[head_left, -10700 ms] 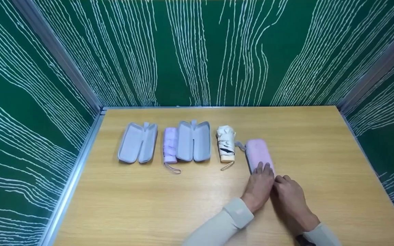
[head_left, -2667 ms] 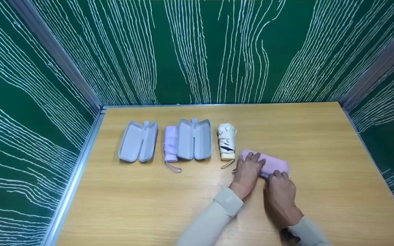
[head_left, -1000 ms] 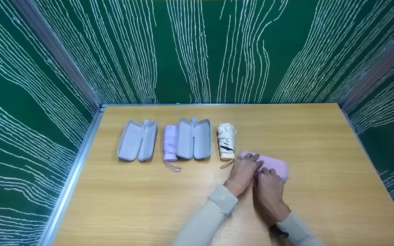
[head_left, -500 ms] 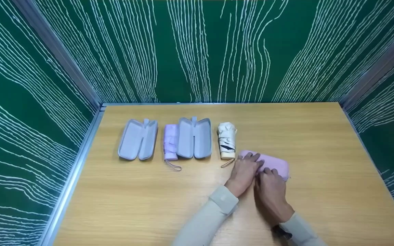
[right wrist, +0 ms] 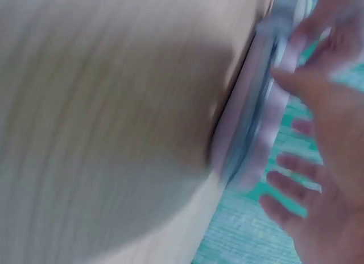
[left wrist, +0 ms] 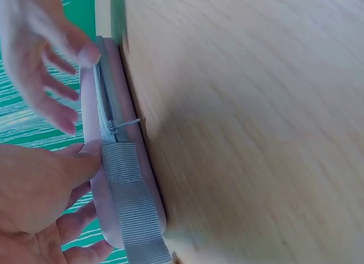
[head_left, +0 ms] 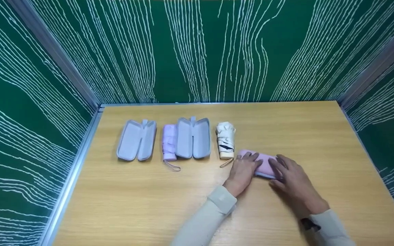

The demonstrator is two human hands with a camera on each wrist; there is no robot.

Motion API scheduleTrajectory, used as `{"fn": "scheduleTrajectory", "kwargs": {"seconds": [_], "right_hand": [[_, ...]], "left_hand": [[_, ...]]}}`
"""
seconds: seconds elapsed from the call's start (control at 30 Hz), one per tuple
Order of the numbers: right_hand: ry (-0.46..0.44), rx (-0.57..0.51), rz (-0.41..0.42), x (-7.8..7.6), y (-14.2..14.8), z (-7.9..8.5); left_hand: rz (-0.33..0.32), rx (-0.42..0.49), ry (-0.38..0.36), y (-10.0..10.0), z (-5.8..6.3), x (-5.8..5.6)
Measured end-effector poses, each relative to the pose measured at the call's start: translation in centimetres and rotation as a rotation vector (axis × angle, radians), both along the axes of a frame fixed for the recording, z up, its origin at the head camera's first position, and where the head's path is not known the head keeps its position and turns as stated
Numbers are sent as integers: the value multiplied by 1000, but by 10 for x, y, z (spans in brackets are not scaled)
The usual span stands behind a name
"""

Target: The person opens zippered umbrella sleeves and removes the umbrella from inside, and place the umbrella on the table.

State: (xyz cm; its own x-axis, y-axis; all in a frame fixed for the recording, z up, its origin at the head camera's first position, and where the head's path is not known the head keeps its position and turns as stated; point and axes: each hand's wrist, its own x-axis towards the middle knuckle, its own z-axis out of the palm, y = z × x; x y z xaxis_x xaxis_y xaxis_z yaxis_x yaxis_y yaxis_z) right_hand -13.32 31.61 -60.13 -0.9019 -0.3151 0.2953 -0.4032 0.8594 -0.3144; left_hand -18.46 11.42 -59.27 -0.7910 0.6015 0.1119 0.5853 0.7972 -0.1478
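A pink hard zip case point(head_left: 267, 165) lies slantwise on the table, its grey zip edge facing me. My left hand point(head_left: 245, 171) holds its left end, fingers over the top and thumb against the zip side. In the left wrist view the zip pull point(left wrist: 114, 127) sits beside a ribbed grey strap point(left wrist: 133, 196), close to my left thumb. My right hand point(head_left: 294, 177) is spread around the right end, fingertips over the top and thumb in front. Blurred in the right wrist view, the right fingers point(right wrist: 293, 187) are loosely bent, with nothing gripped.
Left of the case lies a cream folded umbrella point(head_left: 226, 140) with a wrist loop. Further left are an open grey-lined case point(head_left: 202, 138), a purple folded umbrella point(head_left: 169, 141) beside it, and another open case point(head_left: 130, 140). Green patterned panels point(head_left: 183, 51) enclose the table.
The case has turned from pointing away from me to lying crosswise. Within the last half second my right hand left the zip near my left thumb, moved right and opened out.
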Motion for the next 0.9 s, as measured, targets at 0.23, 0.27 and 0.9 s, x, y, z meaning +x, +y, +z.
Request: {"fn": "scheduleTrajectory", "kwargs": {"seconds": [0.23,0.27,0.9], "right_hand": [[-292,10,37,-4,19,0],[-310,4,38,-5,19,1],[-232,-98,51,-8,14,-4]], "left_hand": [[3,-2,-18,0,2,0],[3,2,-21,0,2,-1],[-1,34,-34,0,-3,1]]}}
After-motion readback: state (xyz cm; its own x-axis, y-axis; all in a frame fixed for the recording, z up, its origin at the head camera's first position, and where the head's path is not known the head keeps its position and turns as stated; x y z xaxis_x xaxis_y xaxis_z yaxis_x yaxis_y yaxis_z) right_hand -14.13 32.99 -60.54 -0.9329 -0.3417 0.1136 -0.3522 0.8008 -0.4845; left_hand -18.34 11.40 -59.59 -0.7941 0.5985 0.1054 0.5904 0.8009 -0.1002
